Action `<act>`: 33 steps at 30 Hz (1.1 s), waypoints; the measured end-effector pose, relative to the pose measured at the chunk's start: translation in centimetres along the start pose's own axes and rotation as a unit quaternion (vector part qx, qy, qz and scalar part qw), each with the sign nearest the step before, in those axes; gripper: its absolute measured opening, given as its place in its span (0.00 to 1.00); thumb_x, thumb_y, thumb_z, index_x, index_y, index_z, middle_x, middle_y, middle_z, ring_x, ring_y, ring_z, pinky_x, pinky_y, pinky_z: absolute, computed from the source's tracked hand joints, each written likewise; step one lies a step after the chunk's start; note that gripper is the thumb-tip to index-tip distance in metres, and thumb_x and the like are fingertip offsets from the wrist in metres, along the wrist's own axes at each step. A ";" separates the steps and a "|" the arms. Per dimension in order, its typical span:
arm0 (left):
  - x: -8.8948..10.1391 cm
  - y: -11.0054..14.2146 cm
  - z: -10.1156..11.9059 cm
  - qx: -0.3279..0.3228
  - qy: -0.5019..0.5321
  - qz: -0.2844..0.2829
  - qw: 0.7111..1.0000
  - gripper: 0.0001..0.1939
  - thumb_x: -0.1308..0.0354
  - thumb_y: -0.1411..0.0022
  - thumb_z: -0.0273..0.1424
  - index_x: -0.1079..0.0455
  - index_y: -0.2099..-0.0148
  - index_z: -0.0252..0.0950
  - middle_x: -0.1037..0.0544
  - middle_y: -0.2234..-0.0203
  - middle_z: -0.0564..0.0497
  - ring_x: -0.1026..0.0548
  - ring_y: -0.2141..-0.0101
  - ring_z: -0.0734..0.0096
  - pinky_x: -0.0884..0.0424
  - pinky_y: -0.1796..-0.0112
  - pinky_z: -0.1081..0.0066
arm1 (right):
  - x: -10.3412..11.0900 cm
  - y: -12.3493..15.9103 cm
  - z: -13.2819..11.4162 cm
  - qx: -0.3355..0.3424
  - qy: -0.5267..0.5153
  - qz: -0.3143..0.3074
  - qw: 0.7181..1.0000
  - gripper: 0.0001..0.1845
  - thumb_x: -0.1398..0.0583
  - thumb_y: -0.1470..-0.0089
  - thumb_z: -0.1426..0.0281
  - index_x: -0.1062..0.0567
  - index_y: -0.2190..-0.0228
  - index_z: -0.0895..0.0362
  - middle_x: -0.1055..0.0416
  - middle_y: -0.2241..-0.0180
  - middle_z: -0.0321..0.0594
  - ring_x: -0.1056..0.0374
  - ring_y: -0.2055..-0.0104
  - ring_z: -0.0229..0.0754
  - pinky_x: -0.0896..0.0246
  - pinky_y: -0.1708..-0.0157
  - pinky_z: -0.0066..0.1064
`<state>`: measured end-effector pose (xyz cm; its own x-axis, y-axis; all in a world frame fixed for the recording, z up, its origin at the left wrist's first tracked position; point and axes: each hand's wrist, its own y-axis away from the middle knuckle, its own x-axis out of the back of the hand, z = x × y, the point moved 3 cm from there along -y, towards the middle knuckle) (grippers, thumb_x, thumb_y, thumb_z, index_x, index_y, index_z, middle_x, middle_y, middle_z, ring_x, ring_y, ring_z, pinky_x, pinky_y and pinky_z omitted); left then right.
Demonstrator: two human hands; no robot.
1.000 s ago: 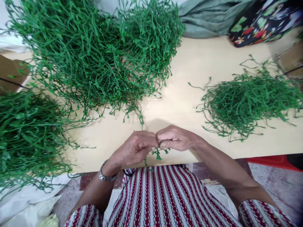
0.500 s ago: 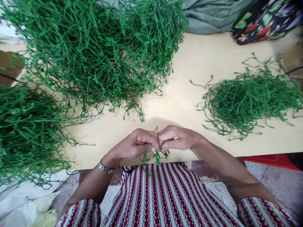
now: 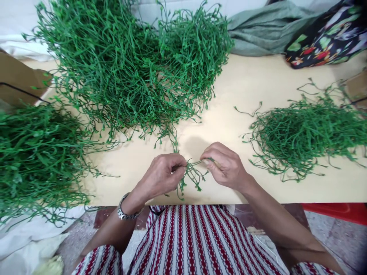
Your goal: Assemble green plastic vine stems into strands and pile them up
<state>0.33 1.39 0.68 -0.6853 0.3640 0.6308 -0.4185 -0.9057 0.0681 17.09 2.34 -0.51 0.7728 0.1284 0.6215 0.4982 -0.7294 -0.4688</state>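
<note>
My left hand (image 3: 164, 175), with a metal-band watch (image 3: 126, 208) on its wrist, is closed in a pinch over the table's near edge. From its fingertips hangs a small bunch of thin green plant stems (image 3: 195, 177) with forked tips. To the right, my right hand (image 3: 226, 166) pinches the end of a stem that runs across from the bunch. A short gap separates the two hands. Whether the stems are real or artificial I cannot tell.
A big heap of green stems (image 3: 114, 72) covers the back left of the pale table (image 3: 212, 110). Another pile (image 3: 31, 156) lies at the left edge, and a lower one (image 3: 312, 131) at right. Grey-green cloth (image 3: 260, 28), floral fabric (image 3: 323, 40) and a cardboard box (image 3: 20, 76) stand around.
My hands, which were touching, have moved apart. A stem now stretches between them, and the small bunch hangs from my left fingers. The view has tilted up slightly.
</note>
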 end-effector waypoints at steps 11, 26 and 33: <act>-0.2 0.2 0.9 -0.122 -0.155 0.064 0.978 0.10 0.52 0.44 0.20 0.31 0.72 0.33 0.35 0.81 0.53 0.37 0.77 0.75 0.42 0.75 0.74 | 0.9 -0.5 0.7 -0.163 -0.169 0.004 0.972 0.08 0.44 0.46 0.66 0.29 0.68 0.59 0.32 0.71 0.38 0.39 0.74 0.33 0.45 0.76 0.25; -0.6 0.2 2.8 -0.242 -0.189 -0.124 0.944 0.11 0.57 0.51 0.17 0.39 0.76 0.35 0.37 0.81 0.53 0.41 0.77 0.73 0.44 0.73 0.71 | -1.5 -0.1 -0.2 -0.038 -0.283 -0.240 0.928 0.12 0.45 0.47 0.72 0.33 0.80 0.61 0.42 0.79 0.34 0.44 0.75 0.32 0.51 0.75 0.24; -0.9 0.3 2.5 -0.237 -0.121 -0.195 0.944 0.10 0.58 0.52 0.17 0.44 0.78 0.35 0.38 0.81 0.54 0.41 0.76 0.73 0.43 0.73 0.71 | -1.7 0.2 -0.1 0.023 -0.318 -0.266 0.910 0.12 0.46 0.47 0.71 0.32 0.80 0.62 0.43 0.80 0.34 0.45 0.77 0.32 0.51 0.75 0.25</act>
<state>2.33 0.28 2.06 -0.2926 0.5377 0.7907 -0.8698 -0.4932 0.0136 15.81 1.89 -1.57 0.4809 0.8286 0.2867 0.8731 -0.4229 -0.2426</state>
